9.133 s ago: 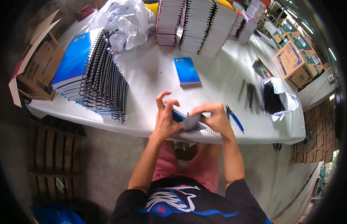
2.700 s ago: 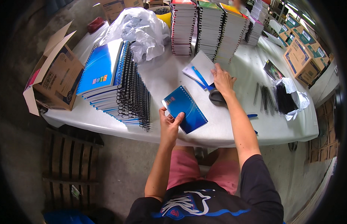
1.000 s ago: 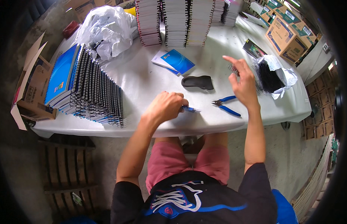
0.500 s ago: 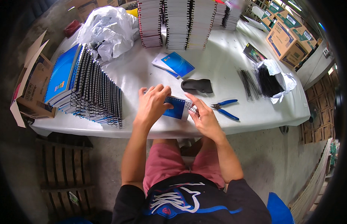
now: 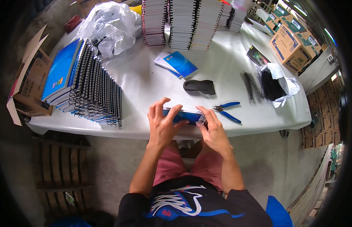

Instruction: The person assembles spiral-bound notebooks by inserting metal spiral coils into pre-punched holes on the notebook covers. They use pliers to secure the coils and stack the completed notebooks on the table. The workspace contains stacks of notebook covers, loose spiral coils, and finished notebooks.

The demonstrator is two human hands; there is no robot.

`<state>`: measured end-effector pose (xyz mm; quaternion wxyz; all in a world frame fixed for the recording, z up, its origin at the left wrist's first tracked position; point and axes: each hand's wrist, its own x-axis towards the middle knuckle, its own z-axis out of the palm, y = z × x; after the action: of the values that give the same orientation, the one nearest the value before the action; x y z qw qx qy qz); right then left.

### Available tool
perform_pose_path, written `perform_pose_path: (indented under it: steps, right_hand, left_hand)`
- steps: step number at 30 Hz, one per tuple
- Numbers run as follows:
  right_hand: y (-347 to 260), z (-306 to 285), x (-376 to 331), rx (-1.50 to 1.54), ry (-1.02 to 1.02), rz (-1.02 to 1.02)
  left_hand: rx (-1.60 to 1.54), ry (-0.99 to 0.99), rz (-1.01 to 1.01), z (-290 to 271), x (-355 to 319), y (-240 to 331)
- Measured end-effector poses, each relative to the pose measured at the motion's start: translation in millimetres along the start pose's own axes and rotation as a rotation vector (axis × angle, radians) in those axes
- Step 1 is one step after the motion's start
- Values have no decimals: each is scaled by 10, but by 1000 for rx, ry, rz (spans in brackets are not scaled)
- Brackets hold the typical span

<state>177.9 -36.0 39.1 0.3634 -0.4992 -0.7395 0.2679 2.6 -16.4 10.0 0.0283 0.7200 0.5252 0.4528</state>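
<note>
Both my hands hold a small blue-covered notebook (image 5: pixel 185 116) over the near edge of the white table (image 5: pixel 153 85). My left hand (image 5: pixel 162 123) grips its left side with fingers spread over the cover. My right hand (image 5: pixel 213 128) pinches its right end, where a black wire coil shows. Blue-handled pliers (image 5: pixel 228 112) lie just right of my right hand. A black curved tool (image 5: pixel 200 86) rests beyond the notebook.
A long slanted stack of spiral-bound blue notebooks (image 5: pixel 89 89) fills the table's left. Tall notebook piles (image 5: pixel 181 20) stand at the back, with a crumpled plastic bag (image 5: pixel 109 24). Black wire coils (image 5: pixel 251 87) and a bag of them (image 5: pixel 276 81) lie right. Cardboard boxes (image 5: pixel 26 81) flank the table.
My right hand came back from the coils at the right and joined my left hand on the blue notebook; both now hold it slightly lower at the table's near edge.
</note>
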Motion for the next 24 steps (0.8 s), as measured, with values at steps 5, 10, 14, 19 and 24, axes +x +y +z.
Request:
perform_pose_path:
  steps: [5,10,14,19,24]
  right_hand:
    - [-13,57,14,51,-67,-7]
    - [87,-244,-12,146,-22,81]
    - [107,-364,-9,134,153,162]
    - [106,-314,-7,70,241,28]
    - [166,-264,37,174,151,10]
  left_hand:
    - [118,-66,35,138,-98,159]
    - [155,-98,-12,168,-146,253]
    - [205,124,-31,376,-165,290]
    - [244,167,44,456,-156,234]
    - [230,139,-41,410,-107,265]
